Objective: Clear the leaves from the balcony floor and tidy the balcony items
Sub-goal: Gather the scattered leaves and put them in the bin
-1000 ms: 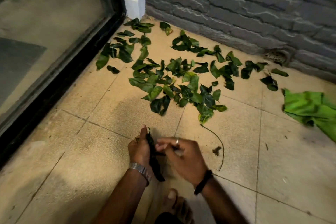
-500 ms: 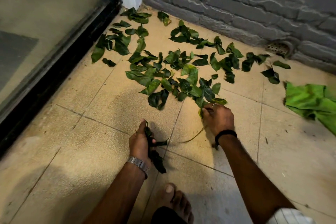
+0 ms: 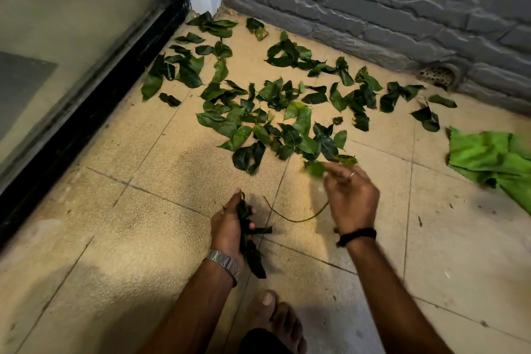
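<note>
While crouched over a beige tiled balcony floor [image 3: 143,238], seen from above: two bare forearms reaching forward, one bare foot [image 3: 275,322] at the bottom edge. Left hand [image 3: 230,227], with a metal watch [image 3: 225,263] at the wrist, curled round a bundle of dark leaves [image 3: 250,241] that hangs down past the palm. Right hand [image 3: 352,198], blurred, with a ring and a black wristband [image 3: 356,236], lifted just above the floor and pinching a pale green leaf [image 3: 314,168] at the fingertips. Between the two hands, a thin curved stem [image 3: 296,218], upper end hidden behind the right hand. Ahead, a wide scatter of glossy dark green leaves [image 3: 275,112], pointed and veined, some curled, a few yellow-mottled, spread from the black door frame [image 3: 94,112] on the left to the grey brick wall [image 3: 373,8] at the back. Small drain grate [image 3: 436,75] at the foot of that wall. Crumpled bright green cloth [image 3: 494,158] lying on the floor at far right, apart from the leaves.
</note>
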`<state>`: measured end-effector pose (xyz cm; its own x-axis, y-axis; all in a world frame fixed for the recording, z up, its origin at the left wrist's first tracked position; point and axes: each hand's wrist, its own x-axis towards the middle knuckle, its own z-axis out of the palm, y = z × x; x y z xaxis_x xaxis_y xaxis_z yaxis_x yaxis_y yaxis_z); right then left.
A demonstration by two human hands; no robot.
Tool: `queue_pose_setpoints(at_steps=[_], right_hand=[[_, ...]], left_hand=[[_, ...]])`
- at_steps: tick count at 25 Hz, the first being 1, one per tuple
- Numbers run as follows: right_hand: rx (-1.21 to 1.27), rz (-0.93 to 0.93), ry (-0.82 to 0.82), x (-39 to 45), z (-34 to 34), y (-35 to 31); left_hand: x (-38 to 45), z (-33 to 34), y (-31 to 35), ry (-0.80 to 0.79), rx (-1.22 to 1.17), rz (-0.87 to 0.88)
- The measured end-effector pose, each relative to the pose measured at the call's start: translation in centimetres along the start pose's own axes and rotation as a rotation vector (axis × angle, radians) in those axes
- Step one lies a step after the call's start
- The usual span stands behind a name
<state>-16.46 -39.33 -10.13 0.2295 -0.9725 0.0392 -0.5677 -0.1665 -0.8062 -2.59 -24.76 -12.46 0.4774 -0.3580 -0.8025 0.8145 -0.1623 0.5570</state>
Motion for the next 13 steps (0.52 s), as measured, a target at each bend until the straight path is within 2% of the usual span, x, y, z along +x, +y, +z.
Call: queue_pose_setpoints(at_steps=[2,4,8,9,11,13], right_hand=[[0.104,-0.091,-0.126,-5.5,1.9,-2.1],[0.039,-0.176,-0.267,-10.6,4.3,-2.7],[0.101,-0.167,-0.562,-12.6,4.0,-1.9],[0.138,-0.166,-0.584,-11.7,2.9,-1.5],[0.071,-0.162,-0.466,-9.1,0.8,0.7],[-0.243,-0.192,-0.334,-6.6,-1.6,3.9]], left_hand=[[0.0,0.5,-0.3,-0.052,-0.018,0.041],[-0.1,0.9,-1.0,-0.081,-0.104,0.050],[-0.4,0.3,-1.3,0.216,-0.005,0.120],[-0.5,0.4,-1.1,0.249,0.025,0.152],[-0.6,1.2,-0.3,0.248,0.032,0.168],[-0.7,2.0,0.2,0.214,0.000,0.147]])
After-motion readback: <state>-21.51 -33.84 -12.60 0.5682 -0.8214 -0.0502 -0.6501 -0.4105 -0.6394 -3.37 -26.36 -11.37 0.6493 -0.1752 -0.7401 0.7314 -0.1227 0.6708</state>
